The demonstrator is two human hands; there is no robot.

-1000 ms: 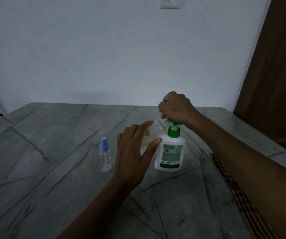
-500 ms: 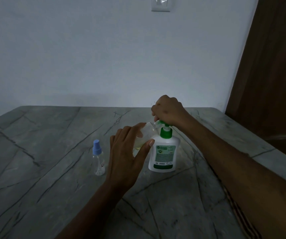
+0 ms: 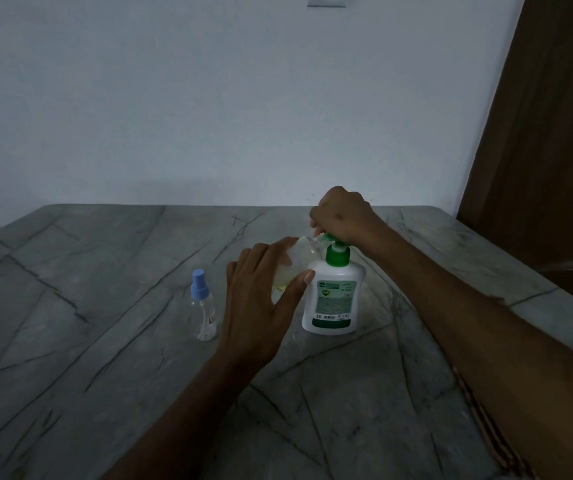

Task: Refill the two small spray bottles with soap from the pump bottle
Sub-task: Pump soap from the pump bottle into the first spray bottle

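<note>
Over on the grey marble table [image 3: 105,306], nothing's really changed in the last second: left hand [image 3: 261,306] still wraps the clear uncapped spray bottle [image 3: 292,268] while right hand [image 3: 344,216] stays curled over the white green-topped pump bottle [image 3: 333,299], so filling's still going.

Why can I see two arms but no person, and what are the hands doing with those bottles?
The camera sits on the person's head and looks forward and down, so you see only their arms, as if through their eyes. There is just this one view.

The grey surface is a stone table standing against a white wall. On it stands a white soap pump bottle with a green pump. The right hand rests on top of the pump, fingers curled over it. The left hand holds a small clear bottle tilted up to the pump's spout, and some yellowish soap shows inside it. Its top seems to be off, though the hands hide its mouth.

To the left, a second small spray bottle with a blue cap stands alone, touching nothing. It looks clear, so it probably has not been filled yet.
</note>
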